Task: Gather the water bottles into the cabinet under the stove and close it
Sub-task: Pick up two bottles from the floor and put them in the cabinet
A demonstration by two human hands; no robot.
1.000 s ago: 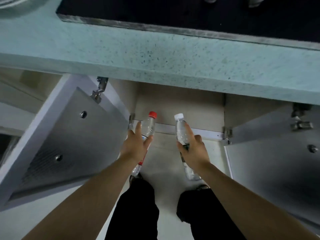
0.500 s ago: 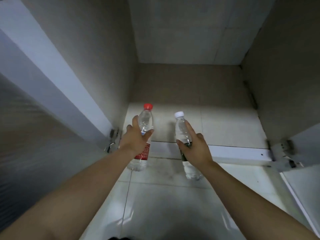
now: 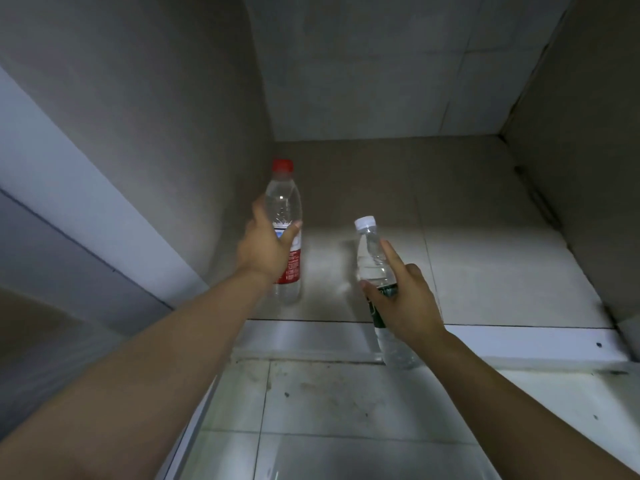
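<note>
My left hand (image 3: 265, 249) grips a clear water bottle with a red cap and red label (image 3: 282, 199), held upright just inside the open cabinet, near its left wall. My right hand (image 3: 405, 303) holds a clear bottle with a white cap and dark green label (image 3: 370, 252), index finger stretched up along it. This bottle hangs over the cabinet's white front sill (image 3: 519, 344), its bottom level with the sill. The cabinet floor (image 3: 467, 230) is tiled and bare.
The cabinet's left wall (image 3: 156, 133) and right wall (image 3: 595, 168) close in the space, with a tiled back wall (image 3: 381, 64) behind. An open door panel (image 3: 52, 237) stands at the left. Pale floor tiles (image 3: 329, 427) lie in front of the sill.
The view has dropped to cabinet level and closer in. My left hand has carried the red-capped bottle forward past the sill into the cabinet; the right bottle has advanced to the sill.
</note>
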